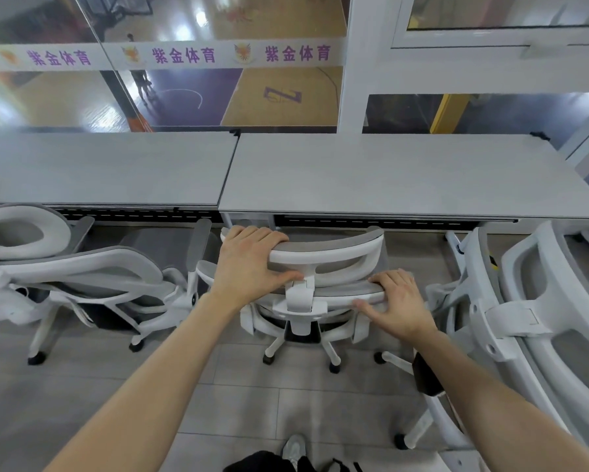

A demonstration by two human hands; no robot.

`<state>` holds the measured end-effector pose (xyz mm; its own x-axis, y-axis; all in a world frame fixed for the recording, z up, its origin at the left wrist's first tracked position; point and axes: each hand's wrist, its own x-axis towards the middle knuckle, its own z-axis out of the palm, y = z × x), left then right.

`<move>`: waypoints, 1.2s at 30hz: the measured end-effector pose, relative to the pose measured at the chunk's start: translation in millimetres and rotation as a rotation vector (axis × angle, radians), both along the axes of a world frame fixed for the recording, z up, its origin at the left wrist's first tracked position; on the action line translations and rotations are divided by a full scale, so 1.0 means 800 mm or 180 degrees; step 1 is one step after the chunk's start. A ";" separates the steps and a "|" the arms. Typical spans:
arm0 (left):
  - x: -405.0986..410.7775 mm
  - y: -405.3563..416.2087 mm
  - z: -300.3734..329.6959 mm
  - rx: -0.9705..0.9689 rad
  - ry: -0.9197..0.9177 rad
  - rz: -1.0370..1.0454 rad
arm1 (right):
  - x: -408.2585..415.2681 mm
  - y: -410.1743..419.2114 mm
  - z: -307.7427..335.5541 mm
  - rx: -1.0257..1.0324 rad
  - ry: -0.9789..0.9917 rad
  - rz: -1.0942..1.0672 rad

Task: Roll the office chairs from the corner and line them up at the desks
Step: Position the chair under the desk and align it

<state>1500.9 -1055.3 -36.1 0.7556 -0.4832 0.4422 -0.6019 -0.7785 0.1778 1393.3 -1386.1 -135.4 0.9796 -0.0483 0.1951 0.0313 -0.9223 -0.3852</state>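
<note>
Three white mesh chairs at desks. Centre chair [323, 267]: left hand [252, 264] fingers curled over headrest [327, 248], right hand [397, 301] curled over backrest top. Next: push under right desk [405, 172], squared.

Hemmed in on both sides: middle chair [323, 267] wedged between left chair [82, 277] and right chair [538, 301], armrest of the left one just beside its headrest, frame of the right one near its backrest edge. Ahead, blocked by front edge of right desk [405, 178], headrest nearly under it. Beneath that edge, a dark slotted tray [388, 221] and white desk legs [456, 253]. Open gaps only over bare desk tops and on grey floor [235, 403] at the near side, narrowed by caster legs spreading from all three bases. Left hand [249, 264] and right hand [398, 304] already filling the headrest and backrest top.
</note>
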 end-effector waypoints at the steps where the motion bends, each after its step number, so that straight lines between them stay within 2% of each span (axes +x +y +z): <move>1: -0.001 0.006 0.004 -0.0089 0.0156 -0.0101 | -0.005 0.007 0.006 0.0124 -0.0317 -0.0003; 3: -0.008 0.019 0.012 -0.0417 0.0399 -0.0227 | -0.014 0.038 0.023 0.0252 -0.1076 0.0036; 5: -0.019 0.040 0.017 -0.0665 0.0237 -0.0124 | -0.013 0.093 0.043 0.0302 -0.1634 0.0402; 8: -0.030 0.083 0.013 -0.0703 0.0082 0.0228 | 0.003 0.183 0.069 0.0361 -0.1825 0.1094; 11: -0.021 0.136 0.000 -0.0508 0.0280 0.0514 | 0.028 0.263 0.072 0.0239 -0.1389 0.1557; 16: 0.034 0.218 -0.033 0.0149 0.0595 0.0657 | 0.095 0.352 0.059 0.0004 -0.0679 0.1765; 18: 0.066 0.251 -0.047 0.0445 0.0695 0.0723 | 0.127 0.383 0.056 -0.0177 -0.0362 0.1626; 25: 0.179 0.372 -0.097 0.1680 0.0942 0.0986 | 0.205 0.456 0.031 -0.0984 0.1212 0.0443; 29: 0.196 0.415 -0.112 0.1959 0.1399 0.1120 | 0.202 0.450 0.006 -0.1223 0.1414 0.0236; 36: 0.192 0.426 -0.116 0.2171 0.1164 0.1052 | 0.202 0.445 -0.004 -0.1191 0.1431 0.0151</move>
